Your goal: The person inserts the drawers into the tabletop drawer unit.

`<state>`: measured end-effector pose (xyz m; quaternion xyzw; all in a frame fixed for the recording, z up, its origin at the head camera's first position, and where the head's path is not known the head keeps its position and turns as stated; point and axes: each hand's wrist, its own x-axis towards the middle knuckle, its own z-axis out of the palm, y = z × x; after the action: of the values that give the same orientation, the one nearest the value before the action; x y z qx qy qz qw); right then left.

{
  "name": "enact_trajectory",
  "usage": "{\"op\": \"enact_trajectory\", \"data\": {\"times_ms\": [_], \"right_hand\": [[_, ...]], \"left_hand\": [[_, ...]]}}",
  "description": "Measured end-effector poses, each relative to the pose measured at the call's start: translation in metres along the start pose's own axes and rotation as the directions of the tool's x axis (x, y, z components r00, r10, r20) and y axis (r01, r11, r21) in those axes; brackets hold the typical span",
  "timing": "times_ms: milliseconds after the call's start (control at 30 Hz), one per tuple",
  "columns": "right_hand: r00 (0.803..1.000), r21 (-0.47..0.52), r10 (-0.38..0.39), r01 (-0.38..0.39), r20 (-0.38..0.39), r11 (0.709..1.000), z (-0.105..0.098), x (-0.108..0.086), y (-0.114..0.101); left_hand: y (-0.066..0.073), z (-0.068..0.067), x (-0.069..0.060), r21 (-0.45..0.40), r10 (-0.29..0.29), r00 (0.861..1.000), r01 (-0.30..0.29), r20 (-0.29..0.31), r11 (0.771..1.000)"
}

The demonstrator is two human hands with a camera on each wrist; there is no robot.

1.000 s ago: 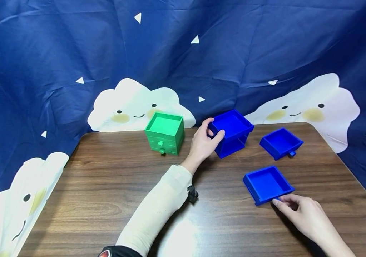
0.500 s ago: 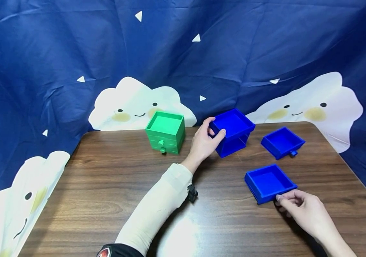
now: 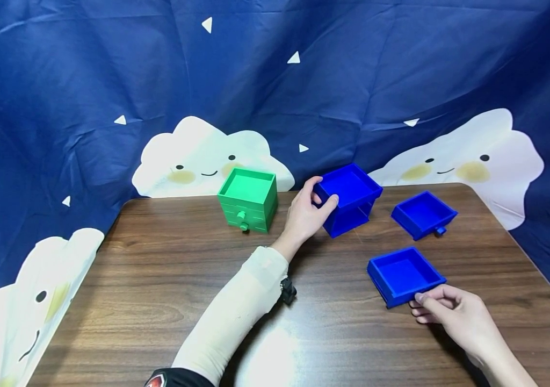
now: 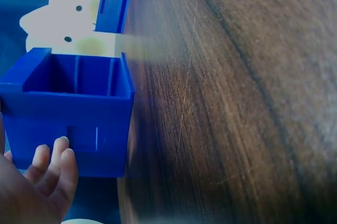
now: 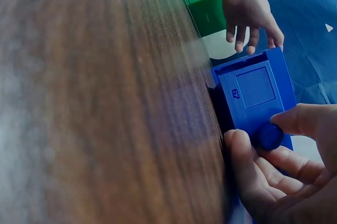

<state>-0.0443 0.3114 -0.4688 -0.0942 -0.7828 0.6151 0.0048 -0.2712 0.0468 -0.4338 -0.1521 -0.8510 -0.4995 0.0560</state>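
Observation:
At the back of the table a blue cabinet [image 3: 349,188] stands with an open front and a shallow tray top. My left hand [image 3: 306,215] holds it by the left side, thumb at the near corner of the rim and fingers along the left side. Nearer to me is a blue drawer [image 3: 405,271]. My right hand [image 3: 465,317] pinches its round knob [image 5: 270,136] between thumb and fingers, as the right wrist view shows. Whether this drawer touches the table I cannot tell. A second blue drawer [image 3: 425,212] with a knob lies to the right of the cabinet.
A green cabinet [image 3: 248,201] with two knobbed drawers pushed in stands left of the blue one. All of these are on the brown wooden table [image 3: 183,279]. Behind its back edge hangs a dark blue cloth [image 3: 255,80] with clouds and triangles.
The right hand's fingers have shifted on the drawer's knob, and the drawer has turned or tilted slightly. My left hand and the blue cabinet stay as they were.

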Motion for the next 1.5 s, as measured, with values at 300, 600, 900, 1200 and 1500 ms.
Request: {"op": "enact_trajectory", "data": {"times_ms": [300,600,900,1200,1500], "right_hand": [[0.999,0.186,-0.025,0.018,0.039,0.982,-0.004,0.004,0.002],[0.998,0.18,-0.064,0.059,0.019,0.982,-0.002,0.008,-0.002],[0.998,0.171,-0.043,0.036,0.038,0.985,0.002,0.018,-0.005],[0.997,0.178,-0.055,0.043,0.06,0.983,0.003,0.026,-0.01],[0.996,0.193,-0.059,0.044,0.068,0.98,0.008,0.04,-0.014]], "left_hand": [[0.0,0.0,0.0,0.005,-0.007,1.0,0.007,0.003,1.0],[0.0,0.0,0.001,0.003,-0.012,1.0,0.012,0.01,1.0],[0.0,0.0,0.001,0.003,-0.015,1.0,0.015,0.014,1.0],[0.0,0.0,0.001,0.006,-0.003,1.0,0.002,0.029,1.0],[0.0,0.0,0.001,-0.005,-0.011,1.0,0.011,0.022,1.0]]}}
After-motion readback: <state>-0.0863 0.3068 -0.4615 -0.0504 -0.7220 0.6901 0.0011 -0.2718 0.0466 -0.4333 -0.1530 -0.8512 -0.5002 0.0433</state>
